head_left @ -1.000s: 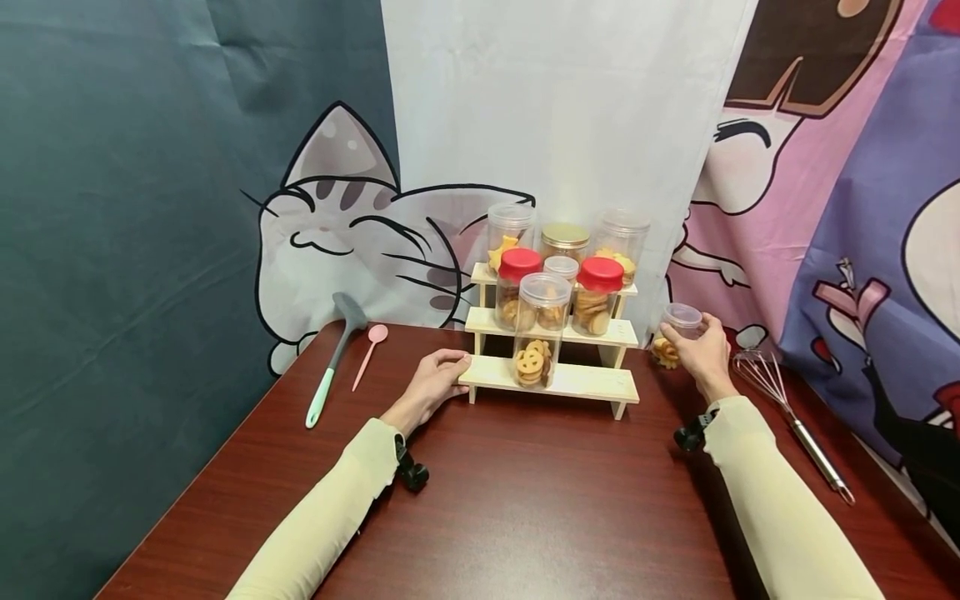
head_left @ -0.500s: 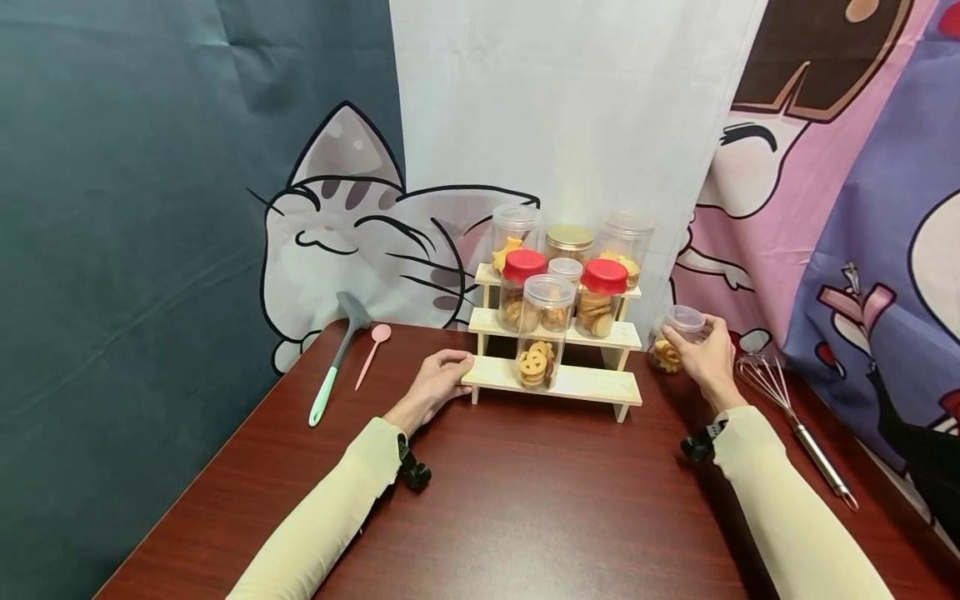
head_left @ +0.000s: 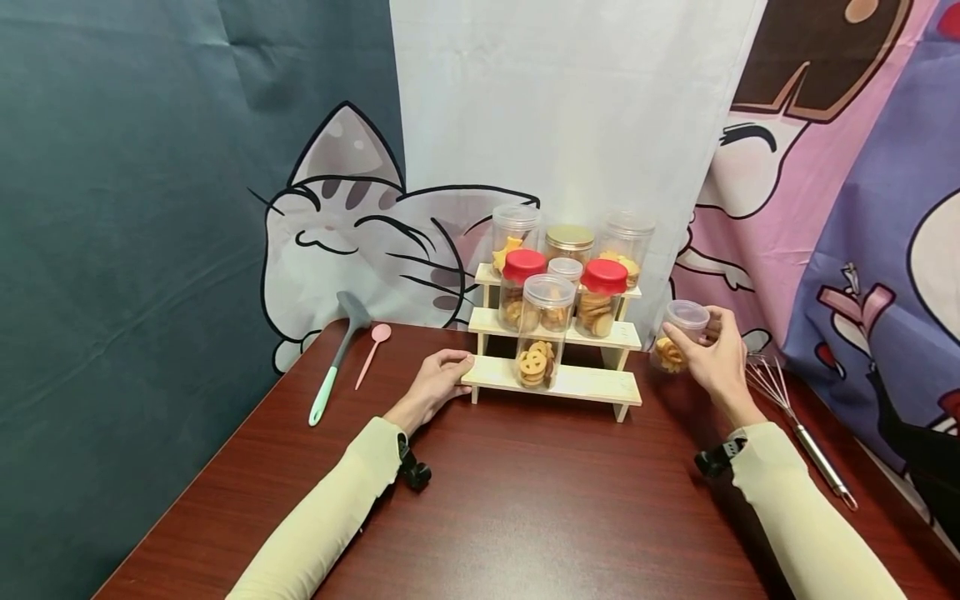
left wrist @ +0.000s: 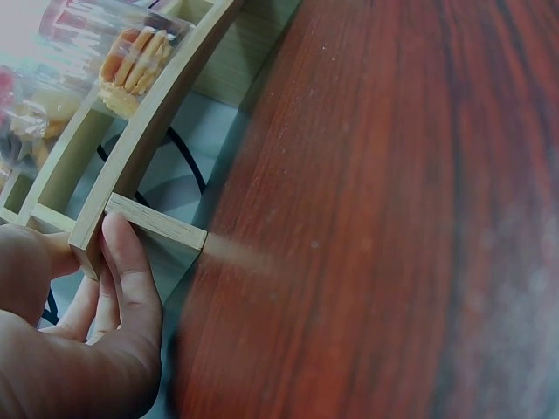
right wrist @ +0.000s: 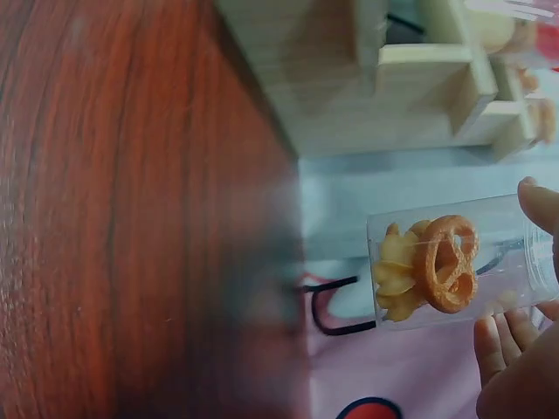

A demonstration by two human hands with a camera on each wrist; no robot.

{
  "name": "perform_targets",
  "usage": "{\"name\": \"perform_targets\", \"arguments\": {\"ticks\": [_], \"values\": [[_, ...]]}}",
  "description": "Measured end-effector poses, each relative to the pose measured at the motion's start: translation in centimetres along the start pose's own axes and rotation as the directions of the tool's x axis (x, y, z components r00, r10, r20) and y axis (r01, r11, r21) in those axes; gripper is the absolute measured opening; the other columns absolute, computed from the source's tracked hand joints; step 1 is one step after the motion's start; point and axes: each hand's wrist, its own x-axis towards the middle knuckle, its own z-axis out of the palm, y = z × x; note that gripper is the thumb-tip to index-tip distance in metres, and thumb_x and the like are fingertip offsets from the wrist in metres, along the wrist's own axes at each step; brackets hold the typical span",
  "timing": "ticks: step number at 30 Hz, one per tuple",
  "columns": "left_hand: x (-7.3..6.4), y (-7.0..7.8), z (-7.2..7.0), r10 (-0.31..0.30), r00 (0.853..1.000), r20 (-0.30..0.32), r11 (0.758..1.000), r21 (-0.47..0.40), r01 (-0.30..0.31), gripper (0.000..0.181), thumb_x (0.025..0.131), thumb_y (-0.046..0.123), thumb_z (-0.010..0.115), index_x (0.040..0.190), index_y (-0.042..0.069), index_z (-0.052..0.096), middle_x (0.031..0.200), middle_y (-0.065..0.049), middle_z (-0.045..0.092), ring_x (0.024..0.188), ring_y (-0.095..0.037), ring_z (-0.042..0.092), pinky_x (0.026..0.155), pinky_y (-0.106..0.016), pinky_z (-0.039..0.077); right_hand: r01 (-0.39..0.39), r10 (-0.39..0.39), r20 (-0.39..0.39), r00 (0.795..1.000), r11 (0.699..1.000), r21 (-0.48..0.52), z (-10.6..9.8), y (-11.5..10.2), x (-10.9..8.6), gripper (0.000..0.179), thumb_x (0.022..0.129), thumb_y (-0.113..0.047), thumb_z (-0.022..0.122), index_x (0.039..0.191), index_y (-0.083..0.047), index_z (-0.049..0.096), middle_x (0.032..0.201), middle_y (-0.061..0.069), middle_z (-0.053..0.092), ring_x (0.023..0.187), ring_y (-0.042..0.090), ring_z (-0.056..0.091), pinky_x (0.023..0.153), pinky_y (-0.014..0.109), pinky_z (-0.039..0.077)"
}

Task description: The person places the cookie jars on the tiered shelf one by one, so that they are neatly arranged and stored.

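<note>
A three-tier wooden stand (head_left: pixel 585 383) holds several clear jars of cookies. My left hand (head_left: pixel 438 377) pinches the left end of its lowest board, thumb on one side and fingers on the other, as the left wrist view shows at the board end (left wrist: pixel 92 240). On that board stands a tall clear jar (head_left: pixel 545 333) with a clear lid. To the right of the stand, my right hand (head_left: pixel 716 354) grips a small clear-lidded jar (head_left: pixel 671 350) near its top. Pretzel-shaped and flower-shaped cookies (right wrist: pixel 445 262) lie in its bottom, which shows raised off the table in the right wrist view.
Red-lidded jars (head_left: pixel 603 292) stand on the middle tier, and a gold-lidded jar (head_left: pixel 568 242) on the top one. A whisk (head_left: pixel 806 442) lies at the right, a spatula (head_left: pixel 333 367) and a pink spoon (head_left: pixel 369 354) at the left. Printed cloth hangs behind the table (head_left: pixel 525 500).
My right hand has shifted right and lifted the small jar slightly. The left hand keeps its hold on the stand. The head view has panned slightly left.
</note>
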Motion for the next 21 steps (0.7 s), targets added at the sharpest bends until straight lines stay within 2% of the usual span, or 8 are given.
{"name": "perform_targets", "arguments": {"ticks": [5,9,16,21], "values": [[0.0,-0.1,0.0,0.002,1.000,-0.001,1.000,-0.002,-0.002,0.039,0.108,0.018,0.069,0.141,-0.002,0.060,0.120,-0.014,0.073,0.082,-0.011,0.068,0.070,-0.022,0.062,0.019,-0.018,-0.019,1.000,0.999,0.035,-1.0,-1.4,-0.6,0.073,0.091,-0.044,0.088,0.147,-0.015,0.053,0.125,0.003,0.067,0.103,0.001,0.060,0.085,0.007,0.046],[0.0,0.0,0.1,0.005,1.000,-0.001,1.000,-0.007,-0.005,0.039,0.108,0.017,0.069,0.140,-0.003,0.060,0.118,-0.013,0.074,0.080,-0.010,0.068,0.069,-0.022,0.062,0.030,-0.029,-0.027,0.999,0.998,0.055,-1.6,-2.8,-1.4,0.070,0.089,-0.042,0.090,0.145,-0.018,0.055,0.118,-0.005,0.066,0.100,-0.004,0.061,0.085,0.006,0.048],[0.1,0.0,0.0,0.005,1.000,-0.003,1.000,-0.007,-0.005,0.039,0.108,0.018,0.069,0.141,-0.002,0.060,0.119,-0.013,0.074,0.079,-0.010,0.068,0.069,-0.023,0.062,0.111,-0.111,-0.007,0.994,0.992,0.062,-2.1,-5.5,-2.8,0.067,0.089,-0.039,0.092,0.142,-0.016,0.058,0.114,-0.004,0.068,0.090,-0.005,0.065,0.078,0.004,0.050],[0.0,-0.1,0.0,0.000,1.000,-0.002,1.000,-0.001,0.000,0.039,0.108,0.017,0.069,0.141,-0.002,0.060,0.119,-0.013,0.074,0.080,-0.011,0.068,0.069,-0.023,0.062,0.141,-0.141,-0.011,0.990,0.989,0.041,-2.1,-5.7,-3.5,0.066,0.088,-0.035,0.092,0.141,-0.013,0.059,0.112,0.003,0.069,0.085,-0.007,0.064,0.075,0.003,0.050]]}}
